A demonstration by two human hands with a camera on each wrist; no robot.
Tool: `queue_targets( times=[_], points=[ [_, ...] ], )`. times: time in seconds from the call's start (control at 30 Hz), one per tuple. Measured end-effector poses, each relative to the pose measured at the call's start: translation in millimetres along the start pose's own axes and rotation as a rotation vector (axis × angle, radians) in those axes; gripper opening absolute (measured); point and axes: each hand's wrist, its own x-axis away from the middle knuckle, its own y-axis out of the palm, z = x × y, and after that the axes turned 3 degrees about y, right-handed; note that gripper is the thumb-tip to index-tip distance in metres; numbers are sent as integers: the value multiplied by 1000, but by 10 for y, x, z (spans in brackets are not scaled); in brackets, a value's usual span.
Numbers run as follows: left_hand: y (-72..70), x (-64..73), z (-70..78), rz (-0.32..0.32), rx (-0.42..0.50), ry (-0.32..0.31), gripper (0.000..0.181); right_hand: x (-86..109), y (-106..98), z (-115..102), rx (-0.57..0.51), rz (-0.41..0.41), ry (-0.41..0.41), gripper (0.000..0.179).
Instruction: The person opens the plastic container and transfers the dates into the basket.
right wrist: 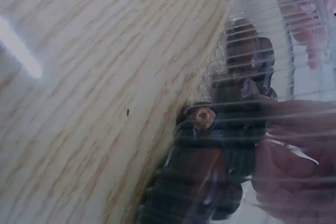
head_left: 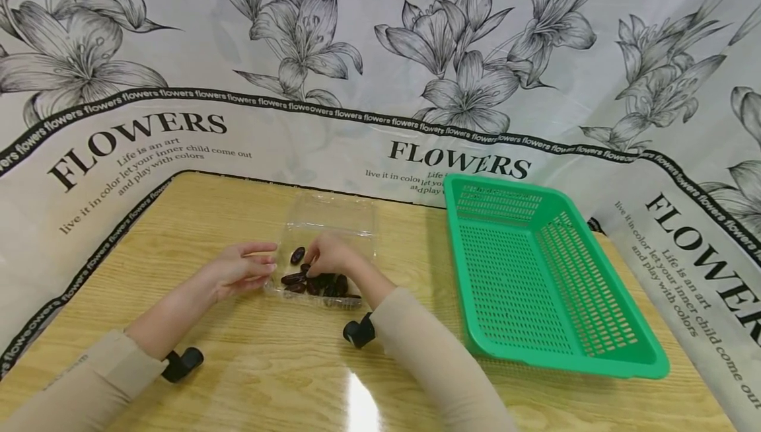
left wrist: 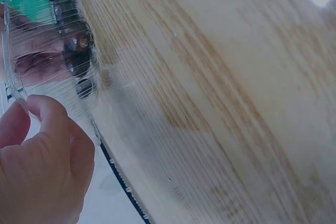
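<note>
A clear plastic box point(head_left: 333, 214) lies with its lid folded back on the table. Several dark brown dates point(head_left: 294, 279) are in its near part, and one date point(head_left: 298, 255) sits apart from the pile. My left hand point(head_left: 246, 268) is at the box's left side; in the left wrist view, the thumb and index finger point(left wrist: 47, 109) pinch its rim. Reaching into the box, my right hand point(head_left: 333, 255) has its fingertips together on a date at the pile. Through the ribbed wall, the right wrist view shows these bent fingers point(right wrist: 294, 166) beside the dates.
A large green plastic basket point(head_left: 464, 273) with slotted walls stands to the right of the box. Behind the wooden table point(head_left: 267, 366) hangs a white flower-printed cloth point(head_left: 368, 69). Black wrist mounts point(head_left: 181, 364) sit under both forearms.
</note>
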Motion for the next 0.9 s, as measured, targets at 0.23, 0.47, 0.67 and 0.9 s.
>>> queue_targets(
  times=[0.23,0.47,0.67,0.9],
  points=[
    [-4,-6,-5,7,-15,-1,65,-102,42,64,39,-9,-14,13],
    [2,9,4,9,-22,-1,64,-5,10,40,-127,21,30,18],
    [-16,9,-6,-8,-7,0,65,16,-17,60,-297,14,47,25],
    [-39,-11,-15,-27,4,0,66,52,-103,46,-468,-10,92,26]
  ],
)
